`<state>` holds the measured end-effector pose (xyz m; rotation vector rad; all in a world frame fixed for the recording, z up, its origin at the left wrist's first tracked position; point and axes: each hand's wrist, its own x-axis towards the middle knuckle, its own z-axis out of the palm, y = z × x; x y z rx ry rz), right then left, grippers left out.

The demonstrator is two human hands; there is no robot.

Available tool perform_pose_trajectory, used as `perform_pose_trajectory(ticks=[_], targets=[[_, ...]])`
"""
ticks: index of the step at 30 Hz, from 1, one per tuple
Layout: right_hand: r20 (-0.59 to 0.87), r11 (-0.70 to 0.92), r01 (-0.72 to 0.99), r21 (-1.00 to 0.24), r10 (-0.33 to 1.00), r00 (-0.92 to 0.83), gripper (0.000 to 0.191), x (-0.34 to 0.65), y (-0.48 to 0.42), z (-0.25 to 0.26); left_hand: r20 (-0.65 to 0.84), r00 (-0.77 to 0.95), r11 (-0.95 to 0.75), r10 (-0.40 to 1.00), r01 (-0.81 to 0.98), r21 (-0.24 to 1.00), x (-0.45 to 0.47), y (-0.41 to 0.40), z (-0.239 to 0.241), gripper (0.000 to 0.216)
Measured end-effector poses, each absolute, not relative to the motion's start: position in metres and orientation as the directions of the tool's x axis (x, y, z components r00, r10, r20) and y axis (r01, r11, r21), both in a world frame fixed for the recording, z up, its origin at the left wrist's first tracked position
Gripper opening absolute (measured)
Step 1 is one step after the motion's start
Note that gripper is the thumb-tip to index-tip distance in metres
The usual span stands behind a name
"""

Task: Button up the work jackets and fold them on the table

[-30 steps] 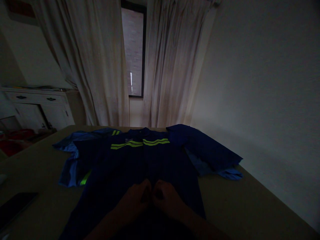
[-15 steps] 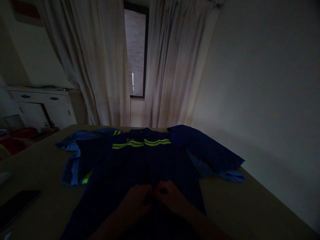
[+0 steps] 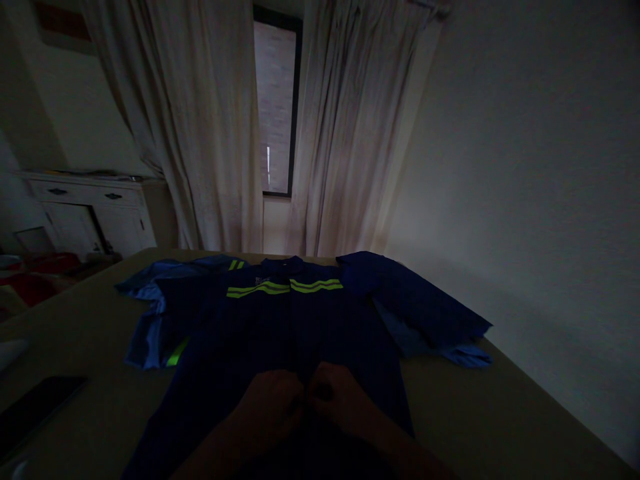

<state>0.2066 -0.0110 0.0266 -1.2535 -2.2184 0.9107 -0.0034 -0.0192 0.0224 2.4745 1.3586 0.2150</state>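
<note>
A dark blue work jacket (image 3: 250, 327) with yellow-green reflective stripes lies spread front side up on the table, its collar at the far end. My left hand (image 3: 275, 403) and my right hand (image 3: 335, 397) meet over its front opening, low on the body. Both have curled fingers, pinching the jacket's front edges from either side. Darkness hides the fingertips and any fastener between them. Lighter blue clothing (image 3: 145, 340) shows from beneath the sleeves at left and right.
The table (image 3: 465, 413) has a greenish-brown surface and meets a pale wall at right. A dark phone (image 3: 40, 407) lies at the left, with a small white object (image 3: 11, 352) behind it. Curtains (image 3: 215, 133) hang at the back; a white cabinet (image 3: 95, 207) stands back left.
The camera view has shifted slightly, moving the scene a little to the right. My hands stay together at the jacket's front, with barely any movement.
</note>
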Motion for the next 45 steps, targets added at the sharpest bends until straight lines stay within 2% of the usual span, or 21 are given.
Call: perform_pose_trajectory(ticks=[3, 7, 10, 14, 19, 22, 32, 36, 41, 45], targets=[[0.043, 0.401, 0.611, -0.683, 0.857, -0.514, 0.017, 0.205, -0.013, 0.027, -0.023, 0.505, -0.449, 0.863, 0.787, 0.423, -0.008, -0.019, 0.032, 0.023], [0.062, 0.446, 0.613, -0.652, 0.838, -0.543, 0.018, 0.204, -0.012, 0.025, -0.105, 0.476, -0.335, 0.873, 0.742, 0.581, -0.013, -0.013, 0.037, 0.037], [0.071, 0.469, 0.611, -0.638, 0.826, -0.559, 0.019, 0.204, -0.011, 0.022, -0.116, 0.502, -0.308, 0.857, 0.68, 0.666, -0.013, -0.008, 0.03, 0.025], [0.078, 0.477, 0.619, -0.624, 0.826, -0.558, 0.016, 0.203, -0.011, 0.023, -0.087, 0.439, -0.286, 0.894, 0.708, 0.646, -0.011, -0.006, 0.02, 0.015], [0.07, 0.481, 0.635, -0.605, 0.827, -0.558, 0.017, 0.203, -0.011, 0.024, -0.12, 0.49, -0.266, 0.863, 0.644, 0.717, -0.013, -0.008, 0.023, 0.023], [0.088, 0.481, 0.628, -0.612, 0.83, -0.55, 0.016, 0.204, -0.01, 0.021, -0.092, 0.47, -0.289, 0.878, 0.673, 0.68, -0.014, -0.007, 0.025, 0.027], [0.087, 0.488, 0.639, -0.595, 0.829, -0.552, 0.014, 0.203, -0.013, 0.024, -0.034, 0.507, -0.369, 0.861, 0.67, 0.644, -0.011, -0.003, 0.024, 0.013], [0.062, 0.488, 0.663, -0.568, 0.829, -0.556, 0.015, 0.201, -0.013, 0.025, -0.07, 0.519, -0.346, 0.852, 0.659, 0.667, -0.014, -0.005, 0.027, 0.009], [0.031, 0.479, 0.686, -0.547, 0.831, -0.555, 0.016, 0.2, -0.013, 0.028, -0.118, 0.536, -0.311, 0.836, 0.639, 0.704, -0.02, -0.006, 0.028, 0.02], [0.032, 0.467, 0.678, -0.568, 0.836, -0.548, 0.016, 0.2, -0.014, 0.028, -0.084, 0.548, -0.376, 0.833, 0.67, 0.64, -0.018, -0.007, 0.024, 0.015]])
